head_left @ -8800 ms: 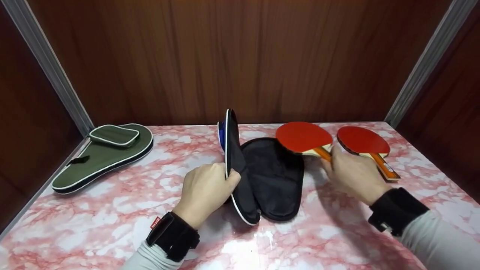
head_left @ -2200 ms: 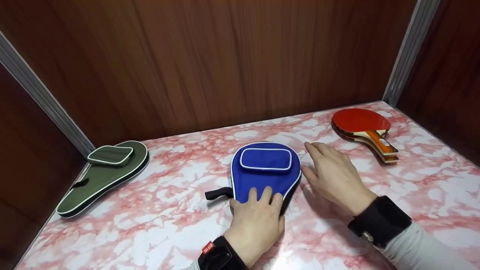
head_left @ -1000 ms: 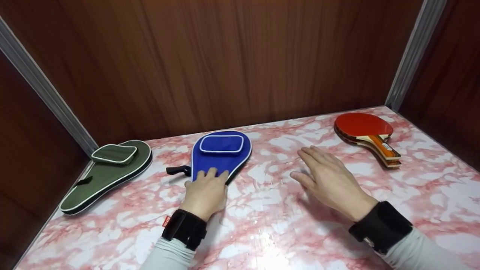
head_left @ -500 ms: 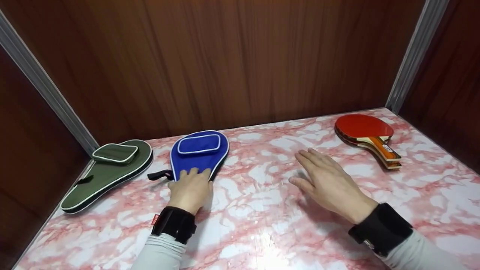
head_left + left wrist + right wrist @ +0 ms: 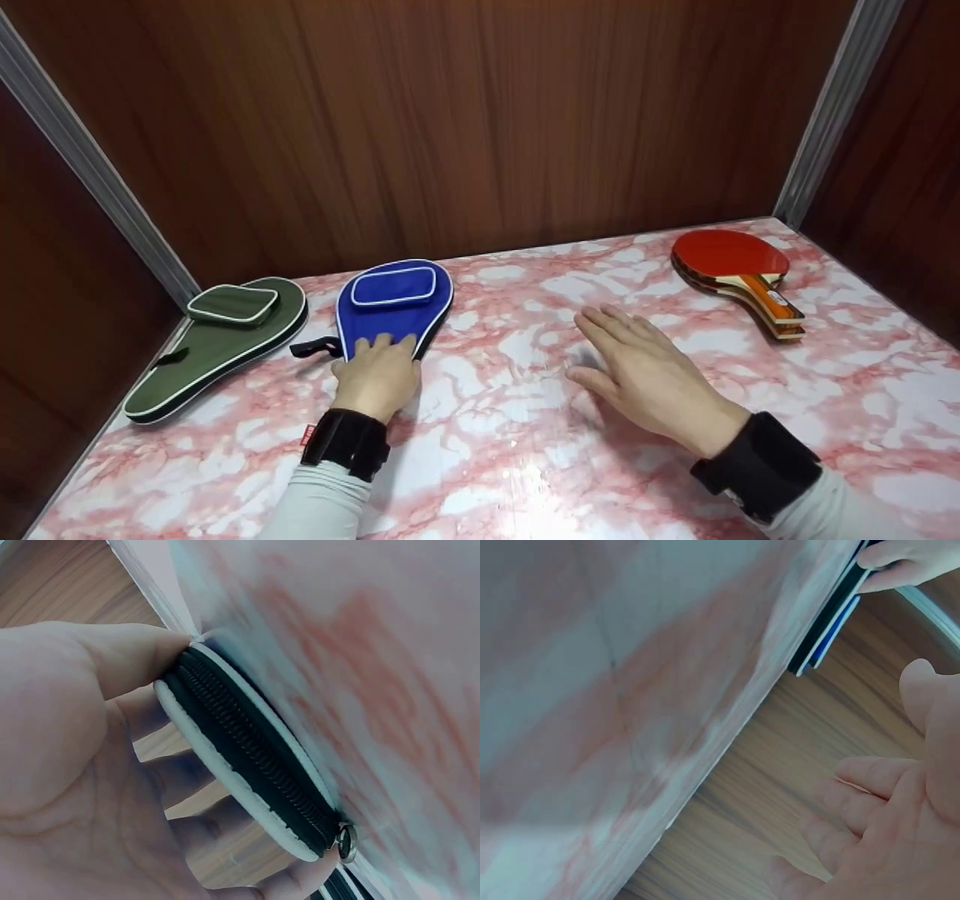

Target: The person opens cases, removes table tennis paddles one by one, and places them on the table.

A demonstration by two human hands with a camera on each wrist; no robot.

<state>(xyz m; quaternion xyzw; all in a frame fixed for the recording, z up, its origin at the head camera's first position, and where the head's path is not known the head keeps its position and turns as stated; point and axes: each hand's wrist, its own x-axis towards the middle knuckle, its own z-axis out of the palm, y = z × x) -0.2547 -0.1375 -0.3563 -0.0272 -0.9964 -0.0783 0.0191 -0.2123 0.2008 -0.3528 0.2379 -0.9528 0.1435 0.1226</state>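
A closed blue paddle case [image 5: 394, 304] with white piping lies flat on the pink marble table [image 5: 525, 450], left of centre. My left hand [image 5: 379, 367] rests on its narrow near end, fingers straight on the top. The left wrist view shows the case's zipped edge [image 5: 255, 765] against my palm, with the thumb beside the case's end. My right hand [image 5: 637, 367] is flat and spread just above the table, holding nothing; the right wrist view shows its empty palm [image 5: 885, 840] and the blue case [image 5: 829, 622] beyond it.
A green paddle case [image 5: 217, 337] lies closed at the far left, close beside the blue one. Stacked red paddles [image 5: 731, 259] with orange handles sit at the back right. Brown wood-grain walls enclose the table on three sides.
The blue case was zipped shut, and my left hand has slid it left and back until it lies next to the green case. My right hand drifted slightly left, still empty.
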